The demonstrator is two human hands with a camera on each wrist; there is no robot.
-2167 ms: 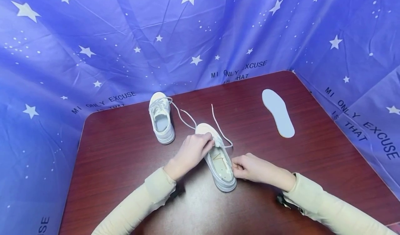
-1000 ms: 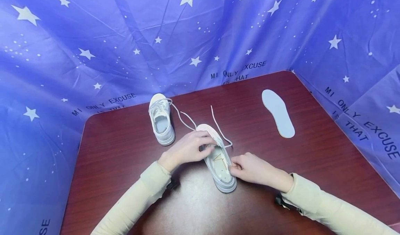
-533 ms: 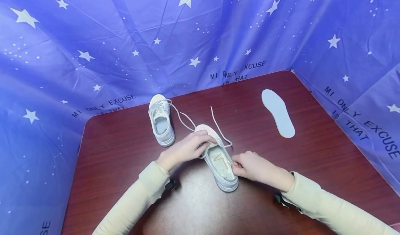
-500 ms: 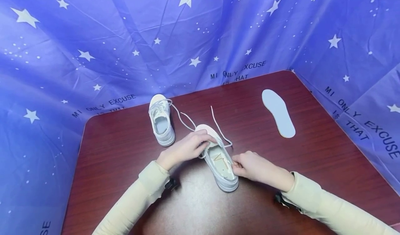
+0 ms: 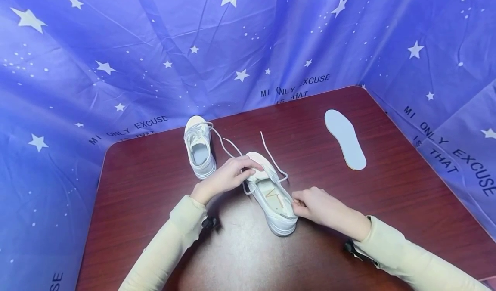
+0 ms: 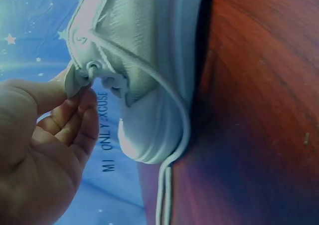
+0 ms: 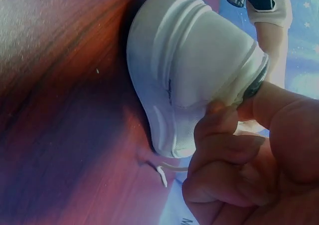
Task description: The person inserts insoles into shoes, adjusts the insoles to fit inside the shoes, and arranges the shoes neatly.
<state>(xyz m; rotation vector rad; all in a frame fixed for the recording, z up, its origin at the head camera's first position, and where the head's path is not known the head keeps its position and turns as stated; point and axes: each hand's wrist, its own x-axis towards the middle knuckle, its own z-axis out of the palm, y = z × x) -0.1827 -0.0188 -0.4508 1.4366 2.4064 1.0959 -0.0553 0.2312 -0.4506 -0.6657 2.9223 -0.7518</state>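
Observation:
A white sneaker [image 5: 273, 218] stands on the table, its toe pointing away and slightly left. Its lace is loose, and its inside shows a pale bottom with tan stitch lines. My left hand [image 5: 228, 174] pinches a flap [image 6: 76, 83] beside the lace eyelets between thumb and fingers, as the left wrist view shows. My right hand [image 5: 319, 205] pinches the collar on the right side near the heel. In the right wrist view, thumb and curled fingers hold the edge of the sneaker's heel [image 7: 209, 55]. The fingertips inside the sneaker are partly hidden.
A second white sneaker [image 5: 200, 168], laced and with a grey insole inside, stands at the back left. One light grey-blue insole [image 5: 345, 140] lies at the back right of the dark red table [image 5: 407, 205]. Blue star-print cloth [image 5: 174, 37] hangs behind.
My left hand has drawn back a little to the left with the flap, so the sneaker's opening shows more. The sneaker's heel and my right hand have shifted slightly to the right.

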